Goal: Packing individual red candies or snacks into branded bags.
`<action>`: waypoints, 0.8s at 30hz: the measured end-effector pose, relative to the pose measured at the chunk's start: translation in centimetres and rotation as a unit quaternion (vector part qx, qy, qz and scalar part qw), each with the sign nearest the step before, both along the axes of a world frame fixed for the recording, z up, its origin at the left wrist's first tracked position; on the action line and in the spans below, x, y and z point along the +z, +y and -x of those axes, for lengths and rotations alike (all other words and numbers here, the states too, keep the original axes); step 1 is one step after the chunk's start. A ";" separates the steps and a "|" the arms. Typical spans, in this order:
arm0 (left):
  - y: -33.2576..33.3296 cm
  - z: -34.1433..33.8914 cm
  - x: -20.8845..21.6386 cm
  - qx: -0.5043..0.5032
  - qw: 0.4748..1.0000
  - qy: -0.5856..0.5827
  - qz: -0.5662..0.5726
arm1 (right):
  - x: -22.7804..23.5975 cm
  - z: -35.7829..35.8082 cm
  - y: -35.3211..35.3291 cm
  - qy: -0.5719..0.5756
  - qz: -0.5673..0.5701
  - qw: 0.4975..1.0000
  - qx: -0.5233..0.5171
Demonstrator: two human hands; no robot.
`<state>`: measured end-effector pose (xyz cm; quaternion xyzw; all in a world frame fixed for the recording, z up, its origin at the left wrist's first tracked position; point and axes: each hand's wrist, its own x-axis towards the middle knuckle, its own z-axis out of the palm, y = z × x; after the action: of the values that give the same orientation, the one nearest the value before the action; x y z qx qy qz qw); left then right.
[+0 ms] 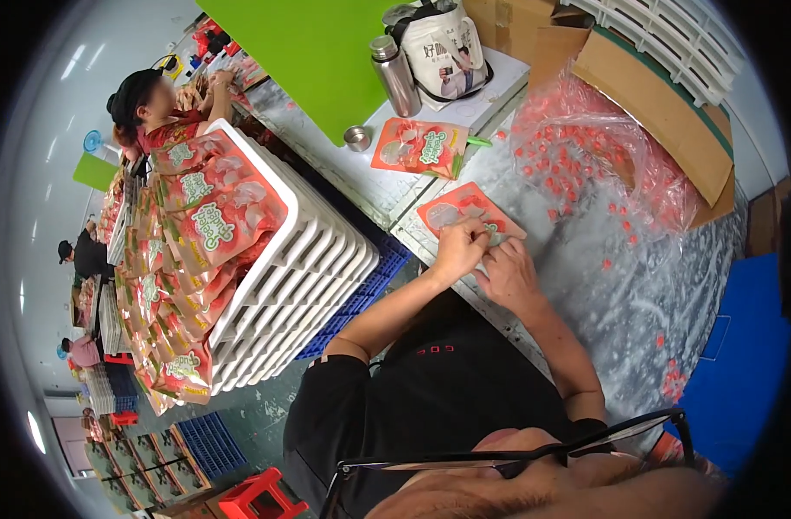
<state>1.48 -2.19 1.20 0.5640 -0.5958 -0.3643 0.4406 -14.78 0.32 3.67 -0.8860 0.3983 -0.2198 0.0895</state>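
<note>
A red printed pouch (466, 207) lies flat at the table's near edge, in front of me. Over its near side my left hand (461, 250) is closed in a pinch, fingertips on the pouch. Close beside it, my right hand (510, 273) has its fingers curled at the pouch's near right corner. My fingers cover that corner, so any small part between them is hidden. A second red pouch (419, 147) rests farther off, with a green strip-like thing (478, 141) by its right end. Small red pieces (607, 264) are scattered to the right.
Stacked white crates (302, 285) topped with many pouches (196, 251) stand at my left. A steel flask (395, 76), metal cup (357, 138) and white bag (447, 56) sit at the back. An open carton (663, 112) spills red pieces in clear plastic; a co-worker (157, 108) works far left.
</note>
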 end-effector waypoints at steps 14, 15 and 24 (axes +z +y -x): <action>-0.3 0.2 7.4 -0.288 0.932 -0.217 -0.037 | -4.3 0.1 -1.2 -0.083 -0.129 0.979 0.137; -1.1 -0.9 8.1 -0.294 0.930 -0.216 -0.037 | -2.9 0.6 -1.4 -0.083 -0.130 0.979 0.130; -1.7 -3.0 5.5 -0.498 0.795 0.101 -0.329 | 2.8 3.6 -1.6 -0.207 -0.073 0.954 0.206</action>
<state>4.49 -3.87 6.67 0.2598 -0.5905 -0.7629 0.0436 -18.37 -1.25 6.52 -0.8750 0.1954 -0.3450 0.2778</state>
